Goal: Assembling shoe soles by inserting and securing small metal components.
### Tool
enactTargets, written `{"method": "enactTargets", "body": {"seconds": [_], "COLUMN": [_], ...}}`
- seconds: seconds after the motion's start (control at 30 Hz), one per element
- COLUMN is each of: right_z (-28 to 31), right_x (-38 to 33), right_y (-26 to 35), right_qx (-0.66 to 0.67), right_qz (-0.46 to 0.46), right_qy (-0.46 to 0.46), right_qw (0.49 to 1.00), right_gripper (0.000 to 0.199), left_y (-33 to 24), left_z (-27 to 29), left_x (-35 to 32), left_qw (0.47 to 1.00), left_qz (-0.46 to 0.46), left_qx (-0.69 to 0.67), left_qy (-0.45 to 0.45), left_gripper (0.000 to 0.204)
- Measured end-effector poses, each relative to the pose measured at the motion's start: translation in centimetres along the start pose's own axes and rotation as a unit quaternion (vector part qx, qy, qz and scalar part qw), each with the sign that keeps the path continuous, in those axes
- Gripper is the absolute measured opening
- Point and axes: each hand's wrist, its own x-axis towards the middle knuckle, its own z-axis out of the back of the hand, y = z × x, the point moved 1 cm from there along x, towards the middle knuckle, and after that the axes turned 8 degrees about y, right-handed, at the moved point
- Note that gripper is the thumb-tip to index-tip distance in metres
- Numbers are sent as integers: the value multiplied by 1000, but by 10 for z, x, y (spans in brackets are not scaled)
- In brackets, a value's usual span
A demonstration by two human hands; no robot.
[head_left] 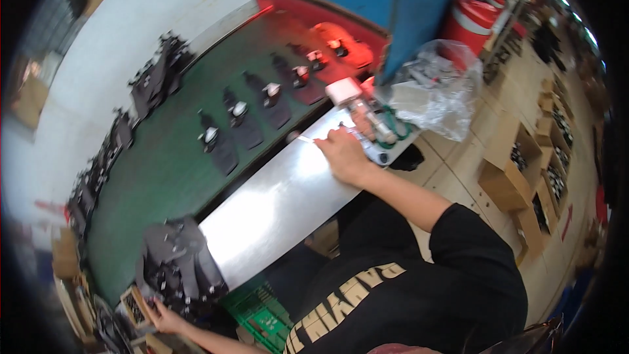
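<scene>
My right hand (345, 155) is over the bright metal strip in front of the green work surface (157, 190). Its fingers are closed on a thin white stick-like thing (304, 138) with a blurred, rounded end. Beside it lie a grey-white cylindrical tool (375, 153) and a clear tube-like thing, both smeared. At the lower left, my left hand (165, 319) reaches to the edge of a small cardboard box (124, 299) of small dark parts. Its fingers look apart; whether they touch a part is unclear. Next to it is a pile of dark grey flat pieces (173, 255) with small metal fittings.
Several dark flat pieces (246, 128) with pale fittings stand in a row on the green surface, the far ones under red light. More dark pieces (157, 75) line its far edge. A clear plastic bag (445, 101), a green crate (262, 318) and open cartons (514, 167) are nearby.
</scene>
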Motion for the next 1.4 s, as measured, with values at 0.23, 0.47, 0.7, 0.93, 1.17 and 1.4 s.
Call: {"method": "enactTargets", "body": {"seconds": [0.23, 0.47, 0.7, 0.93, 1.17, 1.4], "right_z": [15, 28, 60, 66, 53, 7], "right_x": [0, -4, -21, -28, -13, 2], "right_y": [13, 30, 69, 69, 97, 90], "right_qx": [5, 8, 150, 227, 270, 834], "right_qz": [11, 8, 27, 13, 63, -27], "right_qy": [-30, -18, -71, -36, -16, 156], "right_qw": [999, 1000, 986, 973, 961, 528], "right_gripper": [31, 43, 47, 44, 40, 43], "left_y": [-53, -228, -275, -304, -310, -325], "left_z": [10, -72, -290, -335, -297, -126], "left_x": [10, 12, 40, 11, 3, -35], "left_qw": [995, 928, 940, 946, 943, 660], "left_qz": [38, 26, -30, -95, -13, 146], "left_qx": [89, -364, -222, -131, -288, -597], "left_qy": [-38, 68, 258, 282, 168, 432], "left_gripper": [44, 40, 57, 34, 28, 29]}}
